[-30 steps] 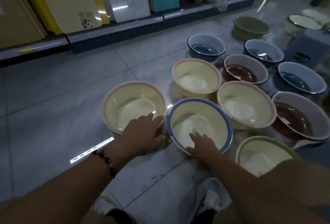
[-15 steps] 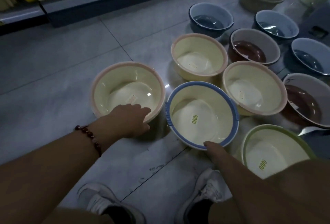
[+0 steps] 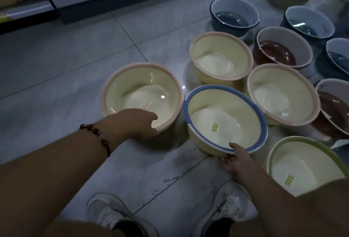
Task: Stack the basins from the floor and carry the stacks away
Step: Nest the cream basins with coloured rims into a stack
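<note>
Gripping the near rim of a pink-rimmed basin [image 3: 142, 96], the left hand [image 3: 132, 123] sits at 9 o'clock of the blue-rimmed basin [image 3: 225, 118], whose 6 o'clock rim the right hand [image 3: 236, 159] pinches; both basins rest on the floor [image 3: 56, 66].

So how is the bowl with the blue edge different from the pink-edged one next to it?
The blue-rimmed basin is tipped, its near edge raised by the right hand; the pink-rimmed basin sits flat, gripped at its near rim by the left hand. The blue one's sticker is green, the pink one's orange. Both are cream inside, round and empty.
</note>
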